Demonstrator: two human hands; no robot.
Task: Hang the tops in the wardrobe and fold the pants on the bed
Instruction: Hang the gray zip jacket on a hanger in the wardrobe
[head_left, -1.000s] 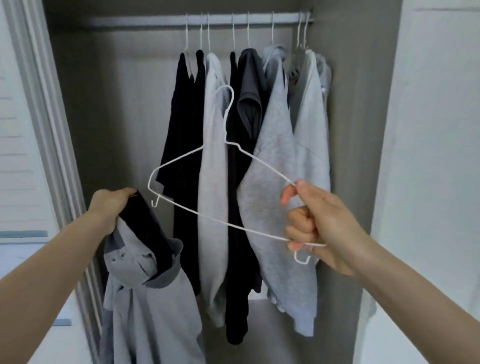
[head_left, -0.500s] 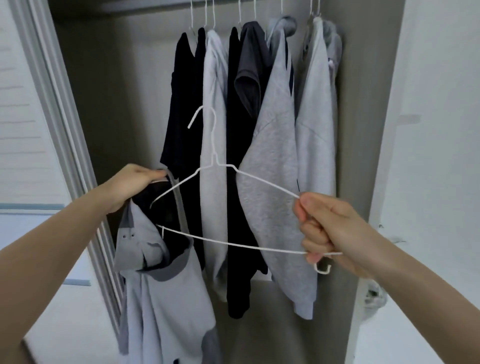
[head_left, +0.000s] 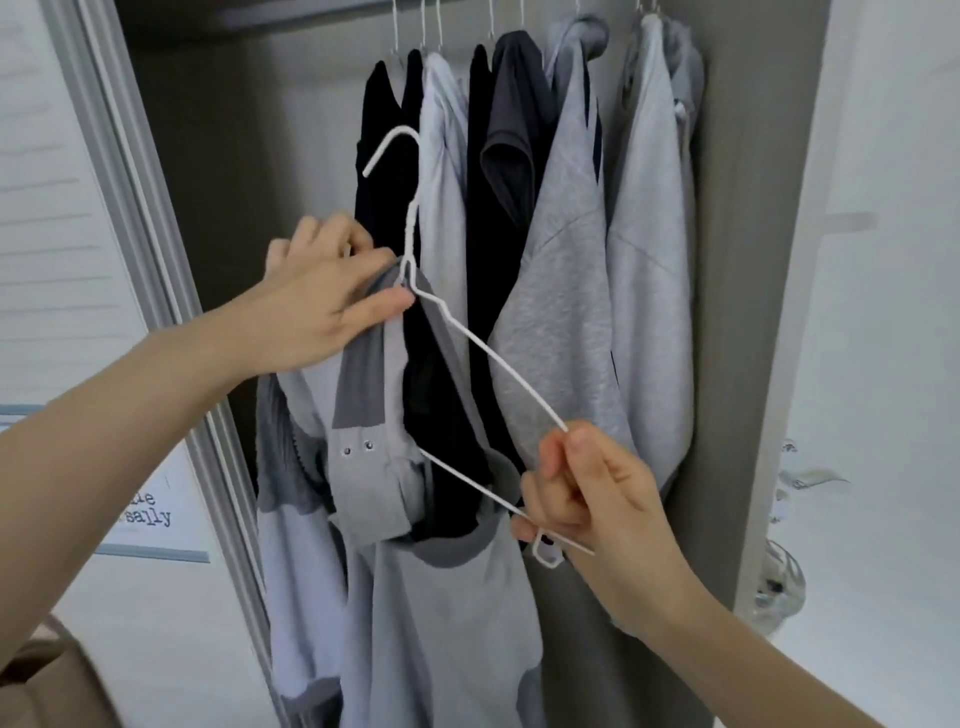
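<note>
The light-grey polo top with dark-grey collar (head_left: 441, 613) is hanging in front of the open wardrobe (head_left: 748, 312), hiding the left end of the white wire hanger (head_left: 483, 348). We are pinching its collar at the hanger neck with our left hand (head_left: 322, 306); our right hand (head_left: 587, 499) is gripping the hanger's right end. Inside, black and grey tops (head_left: 561, 291) are hanging, their hooks cut off above.

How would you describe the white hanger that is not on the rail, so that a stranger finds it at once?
Start at the open wardrobe with its row of hung tops. In front of them, two hands hold one white wire hanger. Unlike the others, it is tilted, off the rail, and half inside a grey top's collar.
</note>
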